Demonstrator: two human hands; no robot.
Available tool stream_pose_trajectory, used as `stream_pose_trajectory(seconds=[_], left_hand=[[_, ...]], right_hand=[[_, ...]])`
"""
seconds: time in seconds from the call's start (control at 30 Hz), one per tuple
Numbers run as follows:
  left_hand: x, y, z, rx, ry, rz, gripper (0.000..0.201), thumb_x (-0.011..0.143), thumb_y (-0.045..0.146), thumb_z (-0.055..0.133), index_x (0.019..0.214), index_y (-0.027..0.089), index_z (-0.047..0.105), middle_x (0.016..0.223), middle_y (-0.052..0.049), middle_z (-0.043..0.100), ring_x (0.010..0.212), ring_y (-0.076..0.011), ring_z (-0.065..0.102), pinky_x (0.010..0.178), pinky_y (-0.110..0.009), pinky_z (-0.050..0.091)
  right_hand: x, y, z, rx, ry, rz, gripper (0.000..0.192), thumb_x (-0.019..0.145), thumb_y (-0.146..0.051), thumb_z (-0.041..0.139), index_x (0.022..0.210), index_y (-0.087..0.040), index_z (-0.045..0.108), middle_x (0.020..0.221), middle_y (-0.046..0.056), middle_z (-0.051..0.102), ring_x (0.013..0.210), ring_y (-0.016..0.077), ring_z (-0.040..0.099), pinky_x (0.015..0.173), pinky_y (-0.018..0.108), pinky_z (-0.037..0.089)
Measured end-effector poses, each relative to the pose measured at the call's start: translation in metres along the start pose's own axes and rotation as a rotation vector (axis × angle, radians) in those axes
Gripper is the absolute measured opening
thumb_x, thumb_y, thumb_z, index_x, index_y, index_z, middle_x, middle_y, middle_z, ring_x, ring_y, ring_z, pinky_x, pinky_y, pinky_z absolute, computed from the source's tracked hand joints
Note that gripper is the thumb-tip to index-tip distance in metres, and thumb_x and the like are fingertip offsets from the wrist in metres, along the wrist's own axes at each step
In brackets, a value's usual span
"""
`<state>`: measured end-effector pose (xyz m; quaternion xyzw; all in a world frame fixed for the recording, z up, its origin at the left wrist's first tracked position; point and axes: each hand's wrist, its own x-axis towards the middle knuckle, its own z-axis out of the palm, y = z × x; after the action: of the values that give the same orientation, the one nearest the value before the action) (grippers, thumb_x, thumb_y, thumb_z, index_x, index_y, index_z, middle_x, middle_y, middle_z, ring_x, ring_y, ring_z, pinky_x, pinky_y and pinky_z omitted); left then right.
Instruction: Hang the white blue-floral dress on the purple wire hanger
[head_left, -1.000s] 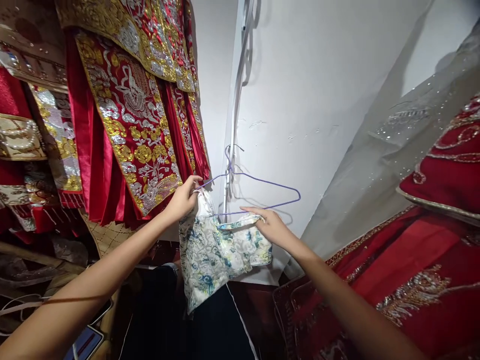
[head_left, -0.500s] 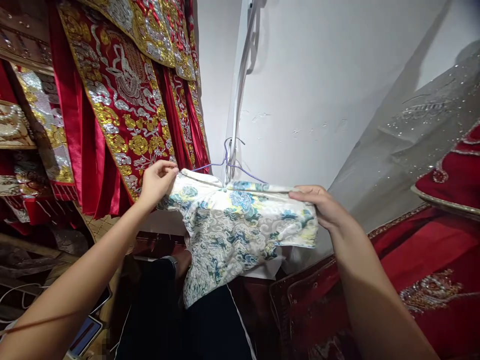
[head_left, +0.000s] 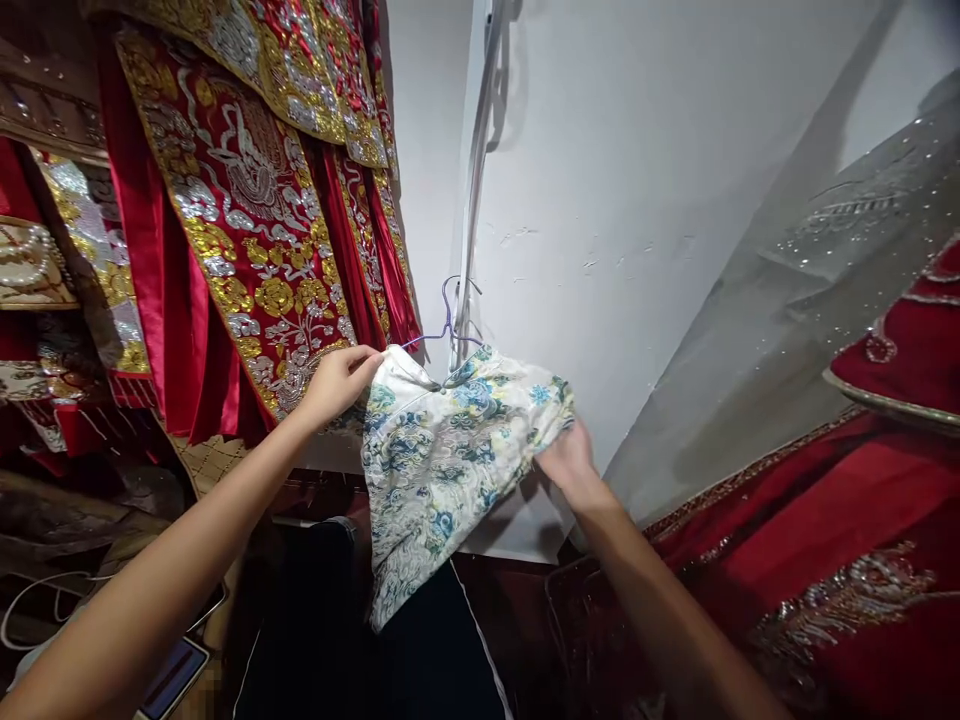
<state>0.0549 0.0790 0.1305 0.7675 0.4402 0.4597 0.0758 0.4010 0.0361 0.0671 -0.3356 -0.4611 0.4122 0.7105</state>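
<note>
A short-sleeved shirt (head_left: 442, 460) with a white, blue and yellow flower pattern hangs from a thin purple hanger (head_left: 448, 318), its collar toward the wall. My left hand (head_left: 341, 380) is closed, thumb and fingers pinching the shirt's left shoulder beside the collar. At the sleeve on the other side, my right hand (head_left: 570, 455) touches the cloth from below. Motion smears that hand, and the sleeve partly covers its fingers, so its grip cannot be made out. The lower part of the shirt drapes over my dark trousers (head_left: 315, 610).
Red costumes (head_left: 255, 200) with gold and silver embroidery hang at the left. A white wall (head_left: 615, 150) with a vertical metal rail (head_left: 476, 150) stands ahead. Sheer sparkling fabric (head_left: 750, 300) and red garments (head_left: 810, 500) hang at the right. A phone-like device (head_left: 176, 680) lies low at the left.
My right hand has left the top shoulder edge and moved left and down to the sleeve. That side of the shirt has slackened and drawn inward. My left hand shifted slightly right, still pinching.
</note>
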Motion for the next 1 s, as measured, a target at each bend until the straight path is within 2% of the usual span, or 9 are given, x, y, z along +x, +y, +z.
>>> stream_pose_trajectory(seconds=[0.13, 0.3, 0.4, 0.5, 0.57, 0.63, 0.77, 0.9, 1.0], left_hand=[[0.006, -0.001, 0.002, -0.053, 0.000, -0.053, 0.040, 0.093, 0.048, 0.049, 0.086, 0.015, 0.070, 0.082, -0.004, 0.070, 0.075, -0.0191, 0.060, 0.065, -0.026, 0.041], [0.017, 0.010, 0.002, -0.147, -0.027, -0.074, 0.042, 0.089, 0.054, 0.056, 0.093, 0.014, 0.070, 0.087, -0.006, 0.070, 0.077, -0.0192, 0.061, 0.067, -0.026, 0.043], [0.010, 0.015, 0.003, -0.169, -0.030, -0.080, 0.041, 0.086, 0.054, 0.061, 0.086, 0.014, 0.069, 0.077, -0.005, 0.068, 0.071, -0.0182, 0.060, 0.065, -0.027, 0.044], [-0.005, 0.023, 0.007, -0.290, -0.021, -0.075, 0.045, 0.092, 0.054, 0.054, 0.080, 0.014, 0.069, 0.076, -0.006, 0.068, 0.073, -0.0188, 0.062, 0.070, -0.028, 0.047], [-0.016, 0.034, 0.011, -0.372, -0.031, -0.024, 0.045, 0.095, 0.053, 0.050, 0.083, 0.015, 0.071, 0.082, -0.007, 0.071, 0.081, -0.0199, 0.065, 0.079, -0.030, 0.049], [-0.025, 0.052, 0.018, -0.460, -0.062, 0.035, 0.044, 0.096, 0.053, 0.050, 0.089, 0.016, 0.072, 0.089, -0.008, 0.072, 0.089, -0.0204, 0.066, 0.087, -0.031, 0.049], [-0.041, 0.097, 0.038, -0.793, -0.209, 0.002, 0.051, 0.098, 0.058, 0.044, 0.102, 0.015, 0.071, 0.100, -0.011, 0.073, 0.096, -0.0219, 0.068, 0.093, -0.034, 0.051], [-0.044, 0.119, 0.043, -1.107, -0.206, -0.089, 0.045, 0.098, 0.055, 0.046, 0.115, 0.017, 0.064, 0.117, -0.013, 0.071, 0.113, -0.0250, 0.066, 0.105, -0.041, 0.046], [-0.037, 0.097, 0.032, -1.079, -0.135, -0.143, 0.042, 0.087, 0.041, 0.071, 0.122, 0.020, 0.062, 0.131, -0.011, 0.066, 0.124, -0.0264, 0.060, 0.109, -0.043, 0.044]], right_hand=[[0.019, -0.038, -0.005, 0.231, -0.094, 0.144, 0.045, 0.092, -0.057, 0.047, 0.102, -0.020, 0.071, 0.104, 0.010, 0.075, 0.107, 0.0306, 0.068, 0.092, 0.052, 0.055], [0.002, -0.088, 0.035, 0.184, -0.367, 0.070, 0.071, 0.090, -0.076, 0.035, 0.113, -0.019, 0.071, 0.107, 0.011, 0.074, 0.114, 0.0306, 0.065, 0.097, 0.051, 0.052], [-0.026, -0.100, 0.053, -0.062, -0.757, 0.049, 0.074, 0.086, -0.080, 0.039, 0.110, -0.019, 0.074, 0.104, 0.011, 0.074, 0.113, 0.0306, 0.066, 0.094, 0.046, 0.053], [-0.044, -0.090, 0.055, -0.494, -1.114, 0.003, 0.047, 0.086, -0.060, 0.062, 0.112, -0.023, 0.075, 0.113, 0.009, 0.072, 0.115, 0.0293, 0.065, 0.100, 0.043, 0.051], [-0.047, -0.067, 0.054, -0.795, -0.995, -0.123, 0.049, 0.085, -0.048, 0.068, 0.129, -0.028, 0.065, 0.133, 0.009, 0.063, 0.127, 0.0297, 0.057, 0.108, 0.046, 0.044], [-0.047, -0.034, 0.055, -1.008, -0.742, -0.295, 0.081, 0.079, -0.045, 0.074, 0.151, -0.029, 0.040, 0.154, 0.012, 0.041, 0.142, 0.0336, 0.038, 0.115, 0.053, 0.035], [-0.055, 0.030, 0.072, -1.196, -0.584, -0.554, 0.123, 0.072, -0.040, 0.078, 0.160, -0.019, -0.006, 0.162, 0.021, 0.013, 0.151, 0.0405, 0.009, 0.119, 0.063, 0.021], [-0.065, 0.040, 0.084, -1.167, -0.432, -0.745, 0.111, 0.078, -0.028, 0.064, 0.159, -0.019, -0.012, 0.150, 0.021, 0.030, 0.143, 0.0406, 0.027, 0.115, 0.063, 0.026], [-0.058, 0.012, 0.071, -1.160, -0.369, -0.775, 0.103, 0.074, -0.029, 0.066, 0.161, -0.029, 0.010, 0.134, 0.014, 0.044, 0.124, 0.0373, 0.046, 0.105, 0.056, 0.038]])
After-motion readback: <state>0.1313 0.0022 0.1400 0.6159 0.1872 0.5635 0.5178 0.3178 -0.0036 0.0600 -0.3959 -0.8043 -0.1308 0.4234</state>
